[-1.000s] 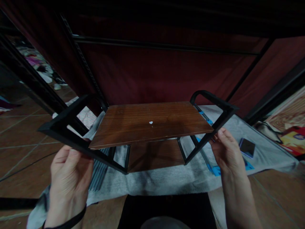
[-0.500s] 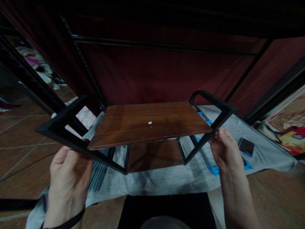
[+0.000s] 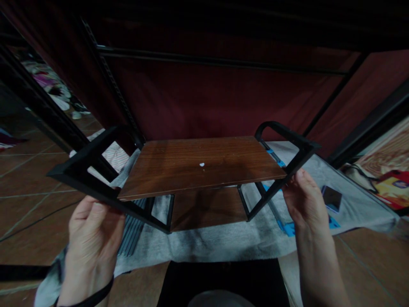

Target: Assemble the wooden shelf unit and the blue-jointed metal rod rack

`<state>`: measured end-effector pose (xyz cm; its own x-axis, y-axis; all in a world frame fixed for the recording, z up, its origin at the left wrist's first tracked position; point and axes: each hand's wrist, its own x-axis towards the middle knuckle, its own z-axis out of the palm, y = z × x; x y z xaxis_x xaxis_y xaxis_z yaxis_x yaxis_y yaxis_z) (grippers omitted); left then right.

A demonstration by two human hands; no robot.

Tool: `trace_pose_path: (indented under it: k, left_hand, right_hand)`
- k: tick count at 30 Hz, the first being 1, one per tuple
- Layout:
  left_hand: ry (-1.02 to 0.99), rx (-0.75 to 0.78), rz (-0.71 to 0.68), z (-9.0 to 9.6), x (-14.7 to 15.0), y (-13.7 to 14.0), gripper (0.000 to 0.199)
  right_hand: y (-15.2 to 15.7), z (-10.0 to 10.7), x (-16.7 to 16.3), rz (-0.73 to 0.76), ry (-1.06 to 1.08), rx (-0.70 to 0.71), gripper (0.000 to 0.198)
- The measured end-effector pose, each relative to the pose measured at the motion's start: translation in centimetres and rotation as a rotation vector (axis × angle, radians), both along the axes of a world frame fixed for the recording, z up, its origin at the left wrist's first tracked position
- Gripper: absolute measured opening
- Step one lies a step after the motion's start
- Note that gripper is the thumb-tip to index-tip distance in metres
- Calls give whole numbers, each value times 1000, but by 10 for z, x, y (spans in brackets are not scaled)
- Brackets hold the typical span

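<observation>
A small two-tier shelf (image 3: 204, 168) with brown wood-grain boards and black metal side frames stands in front of me on a grey cloth. My left hand (image 3: 96, 230) grips its left side frame near the front corner of the upper board, thumb on the near side. On the opposite side, my right hand (image 3: 305, 196) has its fingers closed at the right frame, just below the upper board; the fingertips are partly hidden behind it. A small white heart-shaped spot (image 3: 202, 164) shows on the upper board. Beneath lies the lower board (image 3: 209, 209).
Grey cloth (image 3: 220, 247) covers the low surface under the shelf. Dark grey ribbed strips (image 3: 131, 234) lie at left. A blue-and-black tool (image 3: 289, 229) and a phone (image 3: 332, 198) lie at right. Behind hangs a dark red curtain (image 3: 217, 102) with black metal bars.
The shelf's right side and my right hand appear very slightly farther right. Both hands keep their hold, and little else differs.
</observation>
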<state>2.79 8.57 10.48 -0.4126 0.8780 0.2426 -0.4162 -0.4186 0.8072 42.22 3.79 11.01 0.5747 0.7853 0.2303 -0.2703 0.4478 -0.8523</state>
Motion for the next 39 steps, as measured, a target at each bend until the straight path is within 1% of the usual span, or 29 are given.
trace_pose_path:
  k: [6,10,13,16,18,20,22,25,32,35,37,39]
  left_hand:
    - [-2,-7,-12,1,-2,1,35]
    - [18,-29,-23,-1,-1,-1,22]
    - [-7,-25,-29,-2,1,2,14]
    - [-13,-81,29,-1,2,13,9]
    - [20,-132,71,1,2,24,9]
    - [63,-171,69,3,2,34,14]
    - [102,-185,41,6,1,44,24]
    - [154,-151,2,10,0,58,36]
    - [233,-126,-39,23,1,89,41]
    - [281,-141,-17,18,0,97,42]
    - [278,-164,-15,7,-3,101,42]
    - [242,-200,-67,-7,-6,103,42]
  right_hand:
    - [-3,-5,0,12,31,4,16]
    - [0,-1,4,11,10,21,15]
    - [5,0,8,24,-2,38,14]
    - [13,-1,13,12,-31,45,14]
    - [20,-3,16,-11,-45,15,14]
    - [29,-5,18,-32,-45,-33,17]
    - [38,-7,19,-64,-41,-70,21]
    - [52,-9,20,-83,-49,-102,28]
    - [72,-14,25,-41,-170,-135,39]
    - [77,-21,28,-5,-193,-139,37]
    - [78,-30,29,40,-180,-121,33]
    - [79,-40,30,70,-154,-100,28]
